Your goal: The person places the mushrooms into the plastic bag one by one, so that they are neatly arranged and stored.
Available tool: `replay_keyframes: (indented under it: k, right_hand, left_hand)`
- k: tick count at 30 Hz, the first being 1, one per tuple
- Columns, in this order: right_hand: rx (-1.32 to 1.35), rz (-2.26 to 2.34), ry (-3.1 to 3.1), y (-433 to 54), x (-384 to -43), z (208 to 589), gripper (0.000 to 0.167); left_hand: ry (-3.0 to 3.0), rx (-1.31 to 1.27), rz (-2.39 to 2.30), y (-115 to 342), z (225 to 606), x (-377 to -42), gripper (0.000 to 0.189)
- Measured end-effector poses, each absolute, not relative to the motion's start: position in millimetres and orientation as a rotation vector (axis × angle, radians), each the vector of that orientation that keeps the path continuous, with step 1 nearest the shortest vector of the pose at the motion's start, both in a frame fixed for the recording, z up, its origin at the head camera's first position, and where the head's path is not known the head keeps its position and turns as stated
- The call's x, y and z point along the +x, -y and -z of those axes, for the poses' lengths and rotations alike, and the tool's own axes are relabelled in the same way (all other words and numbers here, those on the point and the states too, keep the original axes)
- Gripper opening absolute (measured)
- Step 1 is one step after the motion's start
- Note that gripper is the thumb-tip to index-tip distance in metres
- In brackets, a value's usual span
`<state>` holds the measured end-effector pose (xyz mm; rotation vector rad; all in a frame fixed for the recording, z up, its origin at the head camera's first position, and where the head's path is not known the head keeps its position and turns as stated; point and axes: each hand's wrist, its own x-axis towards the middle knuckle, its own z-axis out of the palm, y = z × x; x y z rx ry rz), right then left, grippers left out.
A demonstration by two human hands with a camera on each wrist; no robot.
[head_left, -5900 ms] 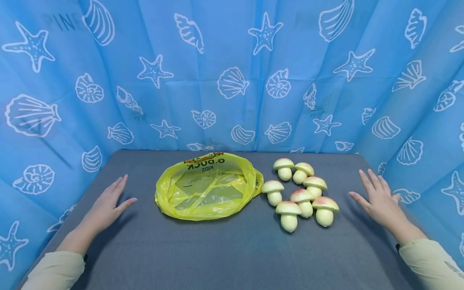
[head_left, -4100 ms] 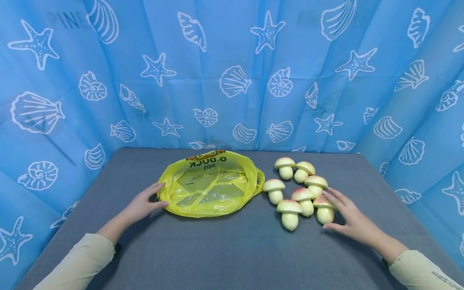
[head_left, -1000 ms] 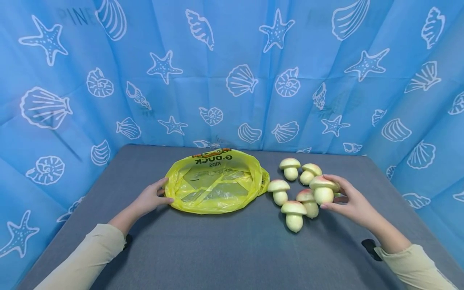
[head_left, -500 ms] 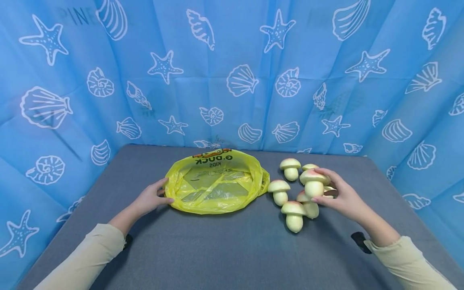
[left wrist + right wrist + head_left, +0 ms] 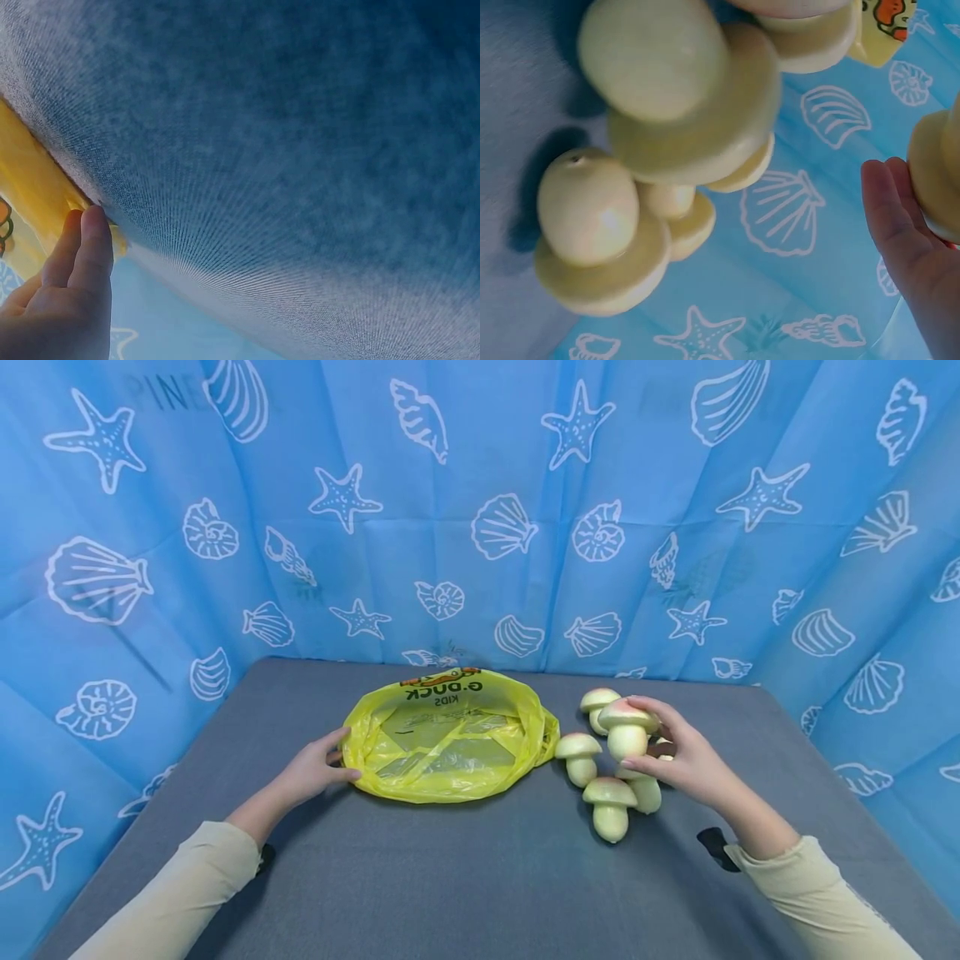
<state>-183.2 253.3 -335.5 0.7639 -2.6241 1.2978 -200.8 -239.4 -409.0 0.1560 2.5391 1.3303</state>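
In the head view my right hand (image 5: 682, 756) grips a pale cream mushroom (image 5: 627, 739) with a pinkish cap, thumb at the stem and fingers at the cap. It is raised over the other mushrooms and partly covers some. In the right wrist view the held mushroom (image 5: 934, 176) is cut off by the right edge. My left hand (image 5: 303, 772) holds the left end of a yellow plastic bag (image 5: 450, 789), its mouth spread wide. The left wrist view shows fingers (image 5: 91, 251) against the yellow bag (image 5: 34, 184).
Several more mushrooms (image 5: 610, 806) stand close together right of the bag, caps up. Another mushroom (image 5: 577, 756) is nearest the bag's knotted right end. A grey cloth covers the table (image 5: 465, 877). Behind hangs a blue curtain (image 5: 420, 552) printed with shells and starfish.
Both hands came in from the sides, the left to the bag, the right to the mushrooms. My right hand took the lower-right mushroom, lifted it and moved it left. The bag keeps its shape.
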Motion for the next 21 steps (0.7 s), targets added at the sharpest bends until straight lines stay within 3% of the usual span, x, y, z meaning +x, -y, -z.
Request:
replay_keyframes:
  k: [21]
  right_hand:
    - [0.787,-1.5,2.616,-220,-192,331,0.071]
  left_hand:
    - [-2.549,0.161,-1.331,239,410,-202,0.087]
